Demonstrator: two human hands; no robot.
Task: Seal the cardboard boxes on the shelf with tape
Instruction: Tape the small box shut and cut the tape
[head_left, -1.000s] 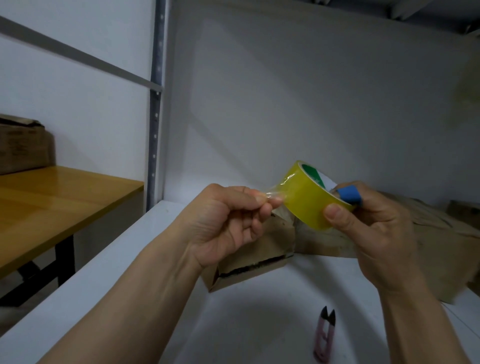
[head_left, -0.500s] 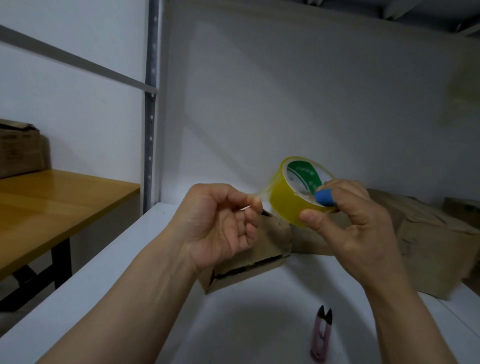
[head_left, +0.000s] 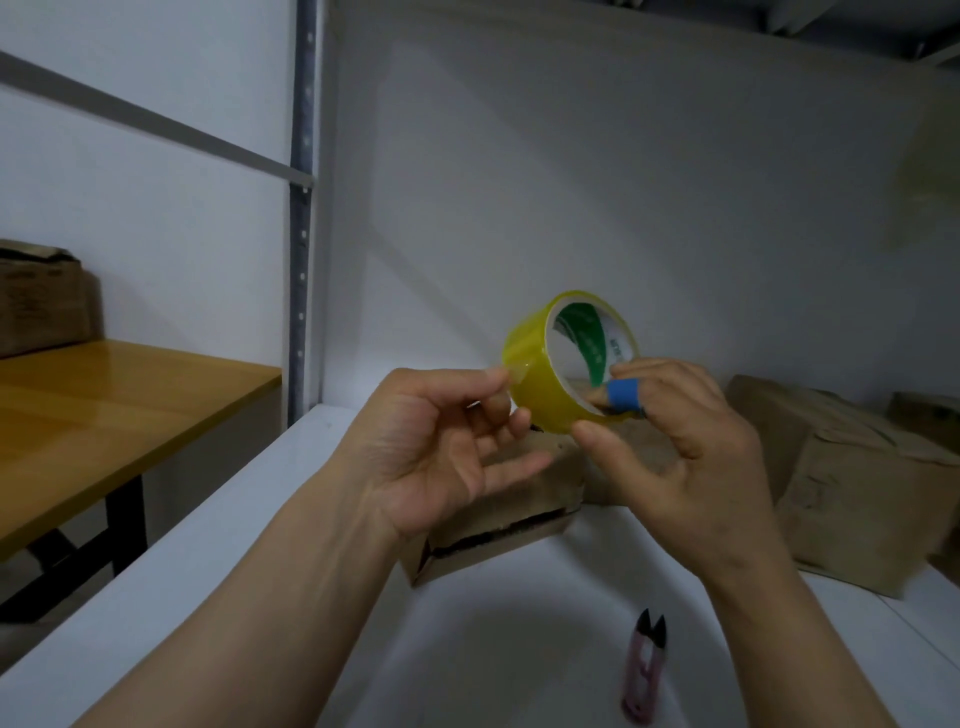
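Observation:
My right hand holds a yellow tape roll in the air, thumb under its rim and a finger with a blue band through its core. My left hand pinches the loose end of the tape at the roll's left side, its other fingers spread. Below both hands a small cardboard box lies on the white shelf, its front seam gaping dark. A larger, crumpled cardboard box stands to the right against the back wall.
Pink thread snips lie on the shelf near my right forearm. A wooden table with a carton on it stands to the left, beyond the shelf upright. More cardboard shows at the far right edge.
The roll has turned so its open core faces me and has risen a little. My left hand's lower fingers have uncurled while still pinching the tape end.

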